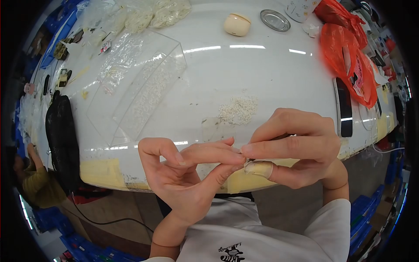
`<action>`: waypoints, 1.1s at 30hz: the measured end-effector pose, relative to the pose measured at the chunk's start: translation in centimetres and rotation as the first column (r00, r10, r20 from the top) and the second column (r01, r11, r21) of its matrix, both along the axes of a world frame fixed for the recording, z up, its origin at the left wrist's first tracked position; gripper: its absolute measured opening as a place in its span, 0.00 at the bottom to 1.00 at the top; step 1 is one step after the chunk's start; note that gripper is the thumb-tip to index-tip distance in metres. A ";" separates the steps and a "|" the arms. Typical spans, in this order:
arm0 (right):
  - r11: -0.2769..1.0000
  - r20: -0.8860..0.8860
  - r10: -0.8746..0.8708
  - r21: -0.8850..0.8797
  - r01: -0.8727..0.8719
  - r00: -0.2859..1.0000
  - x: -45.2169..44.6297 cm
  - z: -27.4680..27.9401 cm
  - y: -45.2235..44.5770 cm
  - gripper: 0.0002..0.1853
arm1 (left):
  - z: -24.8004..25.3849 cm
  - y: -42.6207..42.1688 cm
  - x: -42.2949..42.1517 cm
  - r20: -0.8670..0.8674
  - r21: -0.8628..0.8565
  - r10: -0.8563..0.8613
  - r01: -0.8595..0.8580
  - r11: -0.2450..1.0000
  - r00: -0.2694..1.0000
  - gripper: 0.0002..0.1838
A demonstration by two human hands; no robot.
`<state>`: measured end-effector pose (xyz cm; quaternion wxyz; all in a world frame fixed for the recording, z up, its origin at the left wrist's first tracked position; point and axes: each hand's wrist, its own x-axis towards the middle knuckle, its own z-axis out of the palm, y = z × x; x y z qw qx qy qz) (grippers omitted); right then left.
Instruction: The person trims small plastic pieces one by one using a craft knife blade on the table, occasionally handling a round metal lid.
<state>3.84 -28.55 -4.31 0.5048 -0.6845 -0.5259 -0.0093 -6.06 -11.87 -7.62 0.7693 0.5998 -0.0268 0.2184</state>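
Observation:
My left hand (187, 174) is closed in a pinch, thumb against fingertips, just over the table's near edge. Its fingertips meet those of my right hand (299, 148), which is pinched shut too. Whatever tiny thing lies between them is too small to name. A thin dark object (283, 136) shows between the fingers of my right hand, mostly hidden. Yellowish tape (259, 169) wraps my right thumb. Beyond the hands lies a pile of small white beads (238, 110), beside a small clear sheet (214, 127) on the white table (266, 83).
A clear tray (180, 54) holding more white beads stands at left. Clear plastic bags (148, 13), a cream case (237, 25) and a round metal lid (275, 20) lie farther back. At right are red bags (345, 52) and a phone (344, 107). Another person (41, 181) is far left.

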 end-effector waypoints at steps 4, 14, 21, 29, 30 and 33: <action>1.000 0.040 0.005 0.021 -0.006 0.999 0.1 -0.2 0.0 0.16 | -0.2 0.0 0.0 0.025 0.030 0.014 -0.015 0.999 1.000 0.29; 1.000 0.054 -0.001 0.008 0.001 0.999 0.0 -0.1 0.0 0.16 | -0.3 0.1 0.1 0.077 0.134 0.026 -0.036 0.990 0.997 0.28; 1.000 0.079 -0.011 0.012 0.010 0.997 -0.1 -0.1 0.0 0.16 | -0.5 0.0 0.0 0.121 0.192 0.036 -0.059 0.980 0.992 0.29; 1.000 0.076 -0.006 0.015 0.005 0.997 -0.1 -0.1 -0.1 0.16 | -0.7 0.1 -0.1 0.148 0.180 0.019 -0.046 0.983 0.989 0.30; 1.000 0.074 -0.003 0.008 0.002 0.997 0.0 -0.1 -0.1 0.15 | -0.7 0.1 -0.1 0.147 0.181 0.017 -0.043 0.982 0.989 0.30; 0.999 0.039 -0.023 -0.024 0.024 0.999 -0.3 0.3 -0.2 0.18 | -0.7 0.0 0.0 0.154 0.184 0.009 -0.037 0.982 0.988 0.30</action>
